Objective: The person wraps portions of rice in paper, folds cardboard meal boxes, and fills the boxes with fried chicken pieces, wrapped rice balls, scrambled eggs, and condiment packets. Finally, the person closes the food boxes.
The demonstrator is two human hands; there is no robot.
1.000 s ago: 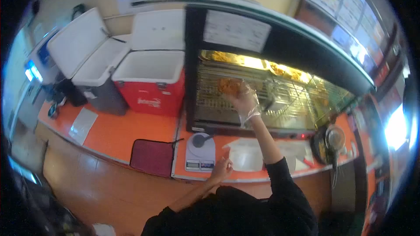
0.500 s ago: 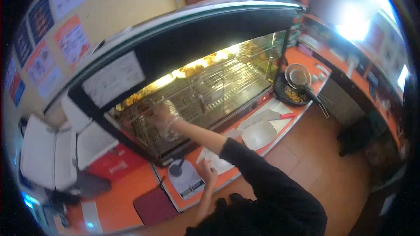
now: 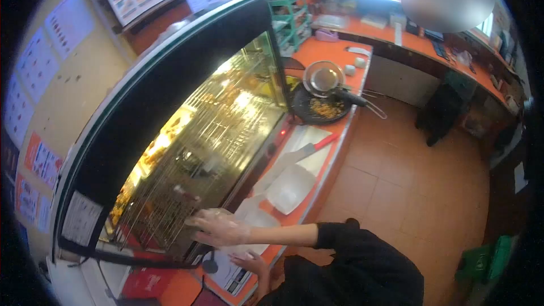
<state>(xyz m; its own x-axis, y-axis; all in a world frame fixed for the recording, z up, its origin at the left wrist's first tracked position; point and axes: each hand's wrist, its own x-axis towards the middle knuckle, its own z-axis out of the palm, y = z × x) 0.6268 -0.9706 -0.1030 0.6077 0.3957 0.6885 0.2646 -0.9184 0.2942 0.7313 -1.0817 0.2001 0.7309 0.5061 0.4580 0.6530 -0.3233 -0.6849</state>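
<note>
My right hand [image 3: 221, 228], in a clear plastic glove, is at the front of a lit glass food warmer [image 3: 198, 153] with wire racks. Its fingers reach left, loosely spread, and no held thing shows. Lower down, my left hand [image 3: 249, 262] rests beside a white scale [image 3: 231, 276], its fingers apart and partly hidden by the right arm. A dark round thing [image 3: 209, 265] on a thin stem stands near the scale. Close to the right forearm are a white dish [image 3: 292, 188] and another white dish [image 3: 255, 218], partly covered.
A red-handled knife [image 3: 326, 141] lies along the counter. Farther back, a strainer [image 3: 324, 78] rests over a dark pan [image 3: 317, 107] with yellow bits. Green racks [image 3: 292, 14] stand behind the warmer. A person, face blurred, is at the far right. Tiled floor [image 3: 385, 181] lies right.
My right hand has moved from the warmer's racks back toward its front edge. My left hand stays by the scale. The view has turned to the right.
</note>
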